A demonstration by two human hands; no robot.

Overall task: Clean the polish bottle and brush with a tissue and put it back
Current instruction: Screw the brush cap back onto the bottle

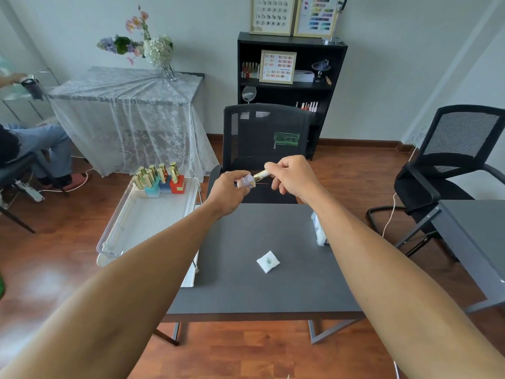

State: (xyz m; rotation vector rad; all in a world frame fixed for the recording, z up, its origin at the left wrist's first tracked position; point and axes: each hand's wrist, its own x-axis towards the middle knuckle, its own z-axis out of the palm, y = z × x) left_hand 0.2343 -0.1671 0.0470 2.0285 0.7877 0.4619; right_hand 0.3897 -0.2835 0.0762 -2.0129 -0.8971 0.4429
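My left hand [229, 190] grips a pale lilac polish bottle [245, 182], held tilted above the far edge of the dark grey table [246, 291]. My right hand [293, 175] pinches the bottle's gold cap [261, 175], which sits at the bottle's neck; the brush is hidden. A folded white tissue [268, 261] with a greenish stain lies on the table below my hands. Several other polish bottles [159, 177] with gold caps stand at the far end of a white tray [142, 228] to the left.
A white tissue pack [319, 231] lies at the table's right edge, partly behind my right forearm. A black mesh chair [263, 138] faces the far side, another chair [451, 165] stands right. A seated person's legs [41, 149] are at far left.
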